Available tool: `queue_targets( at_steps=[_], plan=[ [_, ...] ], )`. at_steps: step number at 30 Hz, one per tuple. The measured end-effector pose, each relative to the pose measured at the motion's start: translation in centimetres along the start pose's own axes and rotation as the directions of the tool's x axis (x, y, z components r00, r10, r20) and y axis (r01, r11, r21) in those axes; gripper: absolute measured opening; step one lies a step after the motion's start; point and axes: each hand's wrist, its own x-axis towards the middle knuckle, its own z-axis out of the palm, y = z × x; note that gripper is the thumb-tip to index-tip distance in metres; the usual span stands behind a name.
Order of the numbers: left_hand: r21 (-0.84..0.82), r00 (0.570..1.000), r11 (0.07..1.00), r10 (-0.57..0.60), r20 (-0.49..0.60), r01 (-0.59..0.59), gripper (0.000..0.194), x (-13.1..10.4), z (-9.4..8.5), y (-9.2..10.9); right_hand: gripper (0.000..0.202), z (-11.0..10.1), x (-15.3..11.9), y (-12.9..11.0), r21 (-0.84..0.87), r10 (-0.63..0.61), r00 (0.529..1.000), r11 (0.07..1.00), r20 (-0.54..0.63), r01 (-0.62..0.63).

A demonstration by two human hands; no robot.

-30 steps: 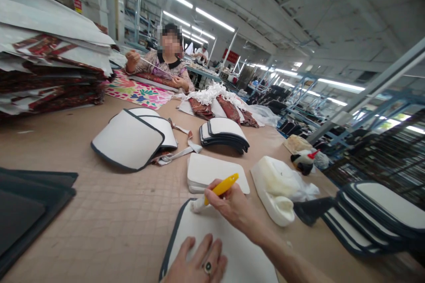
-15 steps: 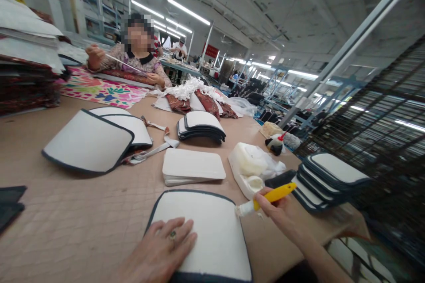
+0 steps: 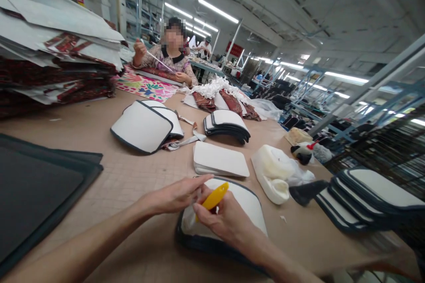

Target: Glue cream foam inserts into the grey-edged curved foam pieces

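A white panel with dark edging (image 3: 245, 203) lies in front of me on the brown table. My right hand (image 3: 226, 216) grips a brush by its yellow handle (image 3: 217, 195), its bristle end low over the panel's left side, partly blurred. My left hand (image 3: 181, 192) is beside it at the panel's upper left edge, fingers stretched out and holding nothing. Just behind the panel is a small stack of white rectangular boards (image 3: 221, 159). To the right stands a cut-open white plastic jug (image 3: 270, 172).
Edged panels are stacked at right (image 3: 375, 194), back centre (image 3: 227, 124) and back left (image 3: 142, 126). Dark sheets (image 3: 40, 185) lie at left, below a tall fabric pile (image 3: 56, 48). A black-and-red bottle (image 3: 303, 152) is near the right edge. A person (image 3: 166, 59) sits across the table.
The brush in my right hand has moved from the panel's right edge to its left side. My left hand has lifted from the panel's middle to its upper left edge. The view has shifted left.
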Motion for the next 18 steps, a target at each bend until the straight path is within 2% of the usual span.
queue_targets(
  at_steps=[4, 9, 12, 15, 16, 18],
  plan=[
    [-0.023, 1.000, 1.000, 0.001, -0.007, -0.001, 0.050, 0.0, 0.3, -0.8, 0.015, -2.0, -2.3, 0.3, -0.123, 0.022, 0.990, 0.992, -0.138, -0.039],
    [-0.027, 0.999, 0.999, -0.039, 0.008, 0.039, 0.047, 0.3, 0.5, -1.7, 0.016, -6.9, -7.7, 2.8, -0.175, 0.097, 0.905, 0.967, -0.415, -0.183],
    [0.010, 0.997, 0.997, -0.081, 0.018, 0.081, 0.049, 0.4, 0.4, -1.6, 0.020, -9.5, -10.5, 5.6, -0.170, 0.132, 0.892, 0.959, -0.432, -0.225],
    [0.055, 0.991, 0.991, -0.128, 0.041, 0.126, 0.049, 0.3, 0.1, -0.9, 0.021, -10.9, -12.6, 7.8, -0.172, 0.183, 0.874, 0.943, -0.450, -0.286],
    [0.069, 0.989, 0.988, -0.139, 0.043, 0.136, 0.049, 0.3, -0.1, -0.6, 0.021, -11.2, -13.1, 8.2, -0.157, 0.185, 0.855, 0.943, -0.484, -0.293],
    [0.116, 0.988, 0.984, -0.142, 0.054, 0.135, 0.049, 0.6, -0.7, 0.0, 0.021, -11.5, -13.9, 8.4, -0.101, 0.172, 0.783, 0.953, -0.598, -0.286]
  ],
)
